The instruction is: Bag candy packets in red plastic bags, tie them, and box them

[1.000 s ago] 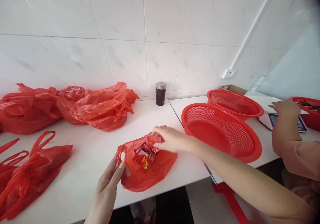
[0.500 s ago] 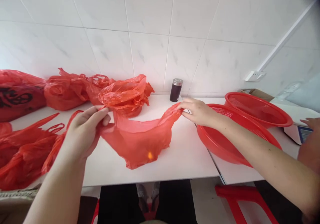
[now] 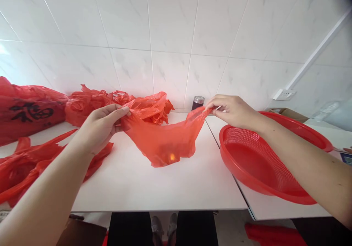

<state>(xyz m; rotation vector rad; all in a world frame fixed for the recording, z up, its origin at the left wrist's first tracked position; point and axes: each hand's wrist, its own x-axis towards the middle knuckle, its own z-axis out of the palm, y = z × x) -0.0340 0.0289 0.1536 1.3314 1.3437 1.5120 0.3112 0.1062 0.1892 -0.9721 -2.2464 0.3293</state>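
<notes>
A thin red plastic bag hangs stretched between my two hands above the white table. A small orange glow shows through its lower part. My left hand pinches its upper left corner, and my right hand pinches the upper right one. Behind the bag lies a heap of crumpled red bags. A dark bottle with a silver lid stands close behind the right corner, partly hidden.
More red bags lie at the left, with a large printed one behind. Two red perforated baskets sit at the right under my forearm. A socket is on the tiled wall. Part of a person's hand shows at the right edge.
The view has shifted. Both hands have risen slightly with the bag, whose top edge is drawn straighter. The person's hand at the right edge shows less.
</notes>
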